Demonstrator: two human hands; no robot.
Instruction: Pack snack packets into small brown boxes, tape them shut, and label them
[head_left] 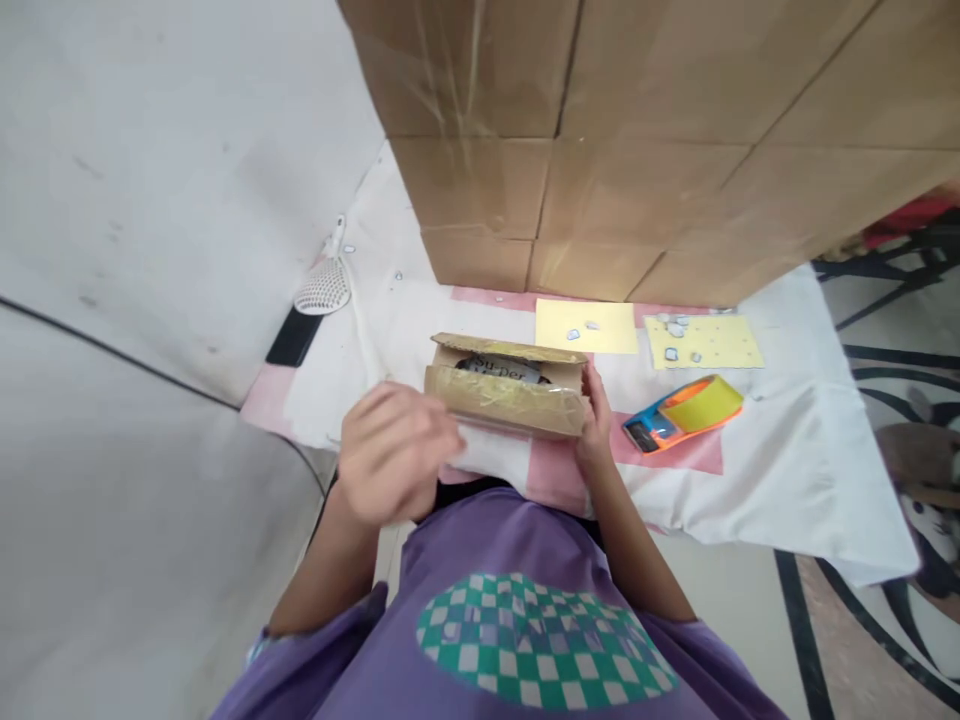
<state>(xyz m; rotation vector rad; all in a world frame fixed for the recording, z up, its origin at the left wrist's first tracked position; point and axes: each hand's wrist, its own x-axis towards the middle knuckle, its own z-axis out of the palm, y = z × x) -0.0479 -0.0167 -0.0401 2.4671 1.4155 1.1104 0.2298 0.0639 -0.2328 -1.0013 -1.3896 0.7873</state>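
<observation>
One small cardboard box (506,395), long axis left-right, taped flap facing wearer, top part open. Right hand (596,425) fingers grasp box right end. Left hand (390,455) blurred, loosely curled at left end; grip unclear. One tape dispenser (682,412) right of right fingers. Two yellow sheets (586,327) beyond; stacked cartons (637,140) behind.

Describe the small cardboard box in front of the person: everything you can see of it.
The small cardboard box is brown, long and low, lying flat on the white-and-pink cloth. Glossy clear tape wrinkles along its near side. Its top flap stands partly open, showing a dark item with pale lettering inside. The right hand holds its right end; the blurred left hand is at its left end, contact unclear. Stacked large cartons rise behind it.
</observation>
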